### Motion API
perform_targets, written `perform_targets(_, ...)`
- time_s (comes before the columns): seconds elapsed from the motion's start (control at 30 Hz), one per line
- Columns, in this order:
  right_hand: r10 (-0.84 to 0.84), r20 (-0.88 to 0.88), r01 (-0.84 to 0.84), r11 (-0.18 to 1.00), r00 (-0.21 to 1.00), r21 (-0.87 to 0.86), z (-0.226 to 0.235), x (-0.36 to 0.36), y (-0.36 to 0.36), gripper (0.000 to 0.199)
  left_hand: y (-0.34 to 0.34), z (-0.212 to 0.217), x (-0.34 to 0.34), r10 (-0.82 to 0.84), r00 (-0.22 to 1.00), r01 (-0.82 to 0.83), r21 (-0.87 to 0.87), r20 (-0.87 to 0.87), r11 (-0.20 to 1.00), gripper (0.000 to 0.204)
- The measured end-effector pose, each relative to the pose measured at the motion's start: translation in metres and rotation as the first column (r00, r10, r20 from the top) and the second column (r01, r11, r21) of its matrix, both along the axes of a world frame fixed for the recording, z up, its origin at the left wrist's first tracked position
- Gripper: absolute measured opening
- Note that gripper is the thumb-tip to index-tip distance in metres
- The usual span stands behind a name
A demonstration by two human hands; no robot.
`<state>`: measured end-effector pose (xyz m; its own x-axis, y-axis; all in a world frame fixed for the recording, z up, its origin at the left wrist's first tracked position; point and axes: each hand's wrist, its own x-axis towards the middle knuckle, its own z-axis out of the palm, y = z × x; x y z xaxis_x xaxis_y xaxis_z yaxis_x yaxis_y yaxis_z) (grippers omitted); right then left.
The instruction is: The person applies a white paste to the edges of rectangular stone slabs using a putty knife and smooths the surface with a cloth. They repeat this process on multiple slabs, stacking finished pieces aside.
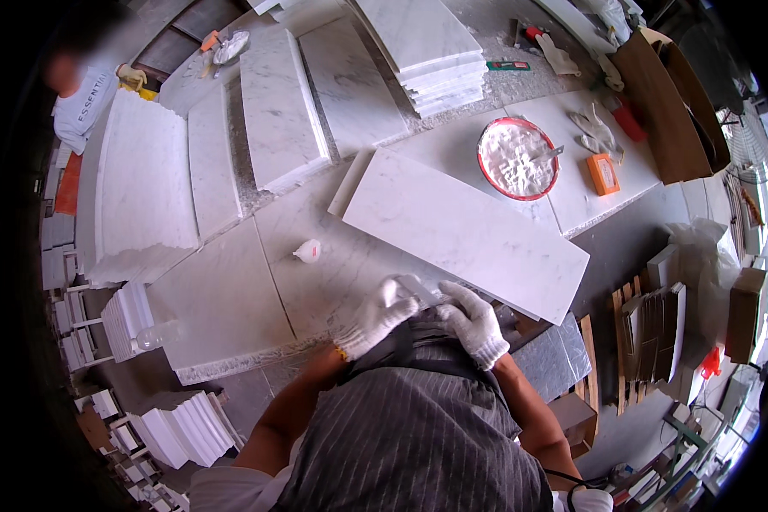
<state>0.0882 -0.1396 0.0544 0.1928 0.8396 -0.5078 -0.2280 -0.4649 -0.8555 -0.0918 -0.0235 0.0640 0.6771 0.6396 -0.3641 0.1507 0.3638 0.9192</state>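
Note:
Both hands wear white knit gloves and are close together in front of my apron, at the near edge of the stone-topped table. My left hand (377, 319) has its thumb and fingers closed about a flat grey blade (420, 291), which looks like a scraper. Curled at the other end of that blade is my right hand (473, 322); its fingers partly hide what it grips. Just beyond them a white veined marble slab (465, 229) lies at an angle, with another slab (347, 188) showing under its left end.
A red-rimmed bowl (519, 159) of white paste holds a spatula. Near it are an orange box (602, 174) and a cardboard box (670, 111). A small white crumpled piece (307, 251) lies left. Stacked slabs (427, 55) stand behind; another person (85, 102) is at far left.

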Motion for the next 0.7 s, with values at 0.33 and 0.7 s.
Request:
perform_targets(0.33,0.103,0.212,-0.106,0.994,0.972,0.003,-0.018,-0.031,-0.008,0.037,0.003,-0.017,-0.018,-0.181,0.977,0.175,-0.058,-0.115,0.983,0.017)
perform_targets(0.7,0.27,0.365,-0.243,0.963,0.891,-0.117,-0.003,-0.052,-0.004,0.027,0.007,-0.031,-0.045,-0.16,0.96,0.11,-0.215,-0.231,0.97,0.018)
